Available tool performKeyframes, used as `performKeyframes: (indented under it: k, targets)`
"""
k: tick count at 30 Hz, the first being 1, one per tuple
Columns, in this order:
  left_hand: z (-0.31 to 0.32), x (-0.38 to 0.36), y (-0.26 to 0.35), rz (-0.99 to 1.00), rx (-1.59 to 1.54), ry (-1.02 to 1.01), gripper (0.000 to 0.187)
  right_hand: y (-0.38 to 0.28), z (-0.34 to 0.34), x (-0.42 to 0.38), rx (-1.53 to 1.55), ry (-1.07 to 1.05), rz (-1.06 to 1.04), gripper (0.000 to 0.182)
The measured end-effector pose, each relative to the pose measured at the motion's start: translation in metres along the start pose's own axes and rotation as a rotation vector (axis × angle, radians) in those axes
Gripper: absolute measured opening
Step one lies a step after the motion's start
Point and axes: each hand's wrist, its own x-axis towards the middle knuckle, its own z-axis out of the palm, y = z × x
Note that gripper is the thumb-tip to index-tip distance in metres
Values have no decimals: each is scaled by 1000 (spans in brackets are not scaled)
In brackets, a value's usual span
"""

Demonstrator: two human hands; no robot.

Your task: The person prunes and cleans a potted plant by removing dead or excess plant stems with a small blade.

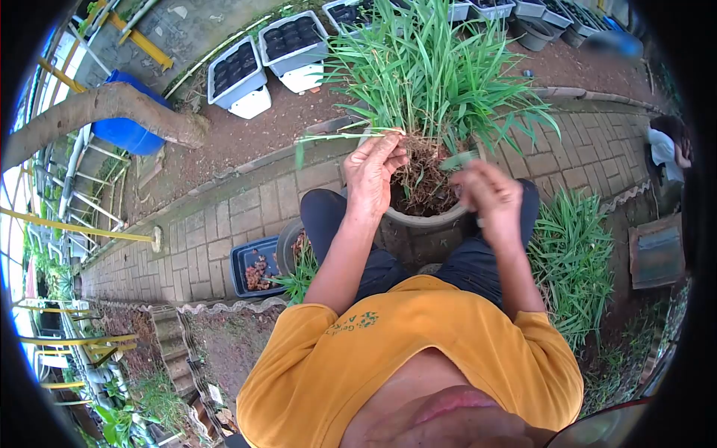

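Note:
A large pot (427, 221) stands between my knees, with a leafy green plant (441, 75) rising from it and brown roots (424, 179) bunched at its base. My left hand (373, 168) is closed on a thin green stem (336, 137) that points out to the left, at the left side of the roots. At the right of the roots, my right hand (489, 196) is blurred, its fingers curled round a small greenish tool (458, 160) whose exact form I cannot make out.
Cut greens (571, 261) lie in a heap at the right. A dark blue tray (240, 267) with reddish lumps sits at the left. Grey trays (293, 43) line the back, near a blue barrel (128, 133) and a trunk. Another person (668, 145) is at the far right.

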Motion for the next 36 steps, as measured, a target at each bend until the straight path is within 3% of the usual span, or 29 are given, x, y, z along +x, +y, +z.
performKeyframes:
  k: [2,5,12,21,24,26,28,30,31,32,33,34,36]
  targets:
    - [2,-4,2,32,-3,33,15,6,33,1,-56,-187,80,37]
    - [10,-15,7,85,-10,38,13,7,60,10,18,-161,95,43]
    - [9,-17,8,111,-70,25,16,12,59,24,258,-260,179,40]
    - [1,-15,-13,191,205,-19,16,22,55,26,254,-69,229,34]
    - [2,-21,-13,91,97,-25,16,27,42,46,337,55,229,30]
    - [-8,-21,1,70,51,39,17,9,19,51,179,190,157,20]
    - [-40,-24,27,146,78,145,19,8,-33,50,-284,413,27,20]
    - [-91,-32,52,302,212,343,21,22,-122,55,-45,688,113,30]
    - [-119,-41,62,374,291,473,21,33,-182,48,6,690,99,38]
    - [-153,-55,69,328,485,590,21,34,-200,40,-40,926,225,48]
    - [-194,-72,69,263,674,689,21,81,-299,20,-101,867,212,55]
    - [-232,-89,65,195,851,771,21,72,-274,3,-123,1106,409,52]
    - [-299,-127,45,79,1560,821,19,121,-359,-59,-106,1040,681,44]
